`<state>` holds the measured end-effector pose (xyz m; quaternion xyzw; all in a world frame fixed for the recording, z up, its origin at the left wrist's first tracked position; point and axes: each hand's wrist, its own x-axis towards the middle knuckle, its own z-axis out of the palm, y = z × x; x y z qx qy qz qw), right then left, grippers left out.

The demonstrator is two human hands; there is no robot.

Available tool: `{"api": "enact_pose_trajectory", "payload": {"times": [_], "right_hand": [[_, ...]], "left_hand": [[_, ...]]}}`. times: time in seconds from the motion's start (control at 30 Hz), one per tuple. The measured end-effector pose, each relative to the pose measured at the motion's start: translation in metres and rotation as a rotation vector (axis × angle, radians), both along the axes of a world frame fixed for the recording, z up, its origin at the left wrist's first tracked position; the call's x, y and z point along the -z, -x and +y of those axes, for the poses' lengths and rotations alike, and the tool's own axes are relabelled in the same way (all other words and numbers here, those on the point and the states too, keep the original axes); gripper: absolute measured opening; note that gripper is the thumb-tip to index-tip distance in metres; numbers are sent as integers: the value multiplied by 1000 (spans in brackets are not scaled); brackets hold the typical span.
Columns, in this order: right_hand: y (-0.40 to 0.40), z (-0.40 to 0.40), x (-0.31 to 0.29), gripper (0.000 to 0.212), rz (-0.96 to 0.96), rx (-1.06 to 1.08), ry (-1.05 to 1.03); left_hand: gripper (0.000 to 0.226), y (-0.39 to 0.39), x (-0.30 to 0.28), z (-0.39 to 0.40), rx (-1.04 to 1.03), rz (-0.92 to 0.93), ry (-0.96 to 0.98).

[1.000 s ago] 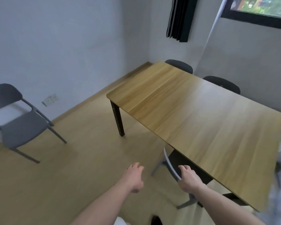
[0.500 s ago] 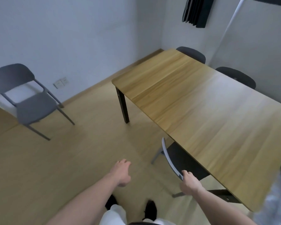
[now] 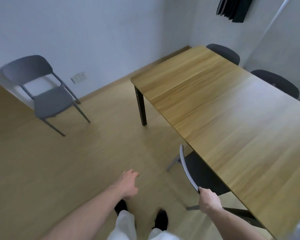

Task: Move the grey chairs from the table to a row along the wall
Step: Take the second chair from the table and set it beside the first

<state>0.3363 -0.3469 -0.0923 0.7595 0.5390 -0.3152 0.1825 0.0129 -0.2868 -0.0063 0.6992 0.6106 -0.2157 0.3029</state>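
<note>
- A person's right hand point(image 3: 208, 198) grips the near end of the curved backrest of a grey chair point(image 3: 200, 172) tucked under the long near edge of the wooden table point(image 3: 232, 118), fingers curled round the rim.
- The left hand point(image 3: 128, 183) hangs over the bare floor point(image 3: 59, 170) with fingers loosely relaxed, holding nothing and well apart from any chair.
- One grey chair by the wall point(image 3: 47, 94) stands on its four legs with its back close to the white wall point(image 3: 93, 32), beside a pair of wall sockets point(image 3: 78, 77); it appears to be the first of the row.
- Two darker chair backs, the far one point(image 3: 226, 53) and the nearer one point(image 3: 278, 83), show above the table's far long edge; both chairs seem to be pushed in there.
- Judged from this layout, the job looks about a quarter done: one chair placed, one in hand but not yet clear of the table, two untouched.
- The chair in hand would need pulling straight back from the table edge before it can be carried across to the wall.
- The person's dark shoes point(image 3: 161, 220) and pale trousers show at the bottom of the view.
</note>
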Motion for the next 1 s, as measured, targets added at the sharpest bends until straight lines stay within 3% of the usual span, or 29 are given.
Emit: {"api": "enact_pose_trajectory", "payload": {"times": [0.27, 0.6, 1.0], "right_hand": [[-18, 11, -1, 27, -48, 7, -90], [-4, 10, 5, 31, -24, 46, -33], [110, 72, -11, 33, 162, -29, -37]], "left_hand": [[59, 17, -1, 6, -22, 44, 9], [55, 21, -2, -6, -22, 49, 34], [55, 36, 4, -11, -81, 61, 54]]}}
